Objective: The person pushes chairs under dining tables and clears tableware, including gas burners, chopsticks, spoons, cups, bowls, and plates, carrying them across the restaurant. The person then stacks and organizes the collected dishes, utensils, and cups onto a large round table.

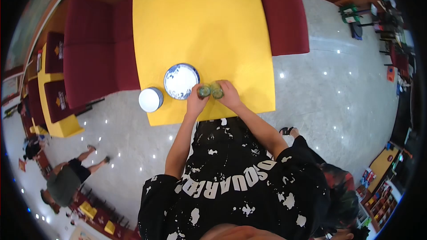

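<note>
Two greenish glasses stand side by side near the front edge of the yellow table (204, 26). My left hand (196, 102) is closed around the left glass (204, 91). Around the right glass (217, 91) my right hand (229, 95) is wrapped from its right side. Just left of my left hand lies a stack of white plates with blue patterned rims (181, 81). Farther left, at the table's edge, sits a stack of white bowls (151, 100).
Dark red benches (95, 49) flank the table on the left and the right (284, 18). A person in dark clothes (66, 180) is at the lower left. Another person in a patterned top (340, 186) is close behind at the lower right.
</note>
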A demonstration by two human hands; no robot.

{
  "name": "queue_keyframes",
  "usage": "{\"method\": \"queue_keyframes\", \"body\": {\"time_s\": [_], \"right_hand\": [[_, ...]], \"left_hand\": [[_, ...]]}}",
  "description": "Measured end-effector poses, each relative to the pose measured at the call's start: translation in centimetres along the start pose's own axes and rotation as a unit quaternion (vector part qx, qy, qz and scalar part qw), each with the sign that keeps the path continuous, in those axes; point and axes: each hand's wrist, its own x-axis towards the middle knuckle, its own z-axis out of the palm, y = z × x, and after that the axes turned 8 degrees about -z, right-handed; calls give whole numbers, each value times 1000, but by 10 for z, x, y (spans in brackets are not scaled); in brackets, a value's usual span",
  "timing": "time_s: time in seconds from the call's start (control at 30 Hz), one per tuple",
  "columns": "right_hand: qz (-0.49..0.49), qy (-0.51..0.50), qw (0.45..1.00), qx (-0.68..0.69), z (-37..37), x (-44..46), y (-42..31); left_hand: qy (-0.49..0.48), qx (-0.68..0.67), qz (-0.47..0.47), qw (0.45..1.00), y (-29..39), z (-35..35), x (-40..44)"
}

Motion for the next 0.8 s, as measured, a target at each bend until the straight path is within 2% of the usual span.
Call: {"method": "queue_keyframes", "body": {"time_s": [0.13,0.33,0.4,0.53,0.63,0.8], "right_hand": [[14,46,998,-26,1,-15,5],[124,84,989,-11,-9,-41,-29],[137,118,984,-4,-5,-44,-37],[144,124,982,-10,-4,-50,-44],[147,159,976,-30,-5,-55,-38],[188,236,953,-4,-15,-95,-42]], "left_hand": [[-23,8,68,997,2,-2,-9],[-123,33,44,991,0,-19,-26],[-127,37,53,990,-1,-26,-33],[-108,17,98,989,-16,-25,-49],[-99,-39,163,981,-27,-12,-47],[-132,-45,149,979,-2,0,-65]]}}
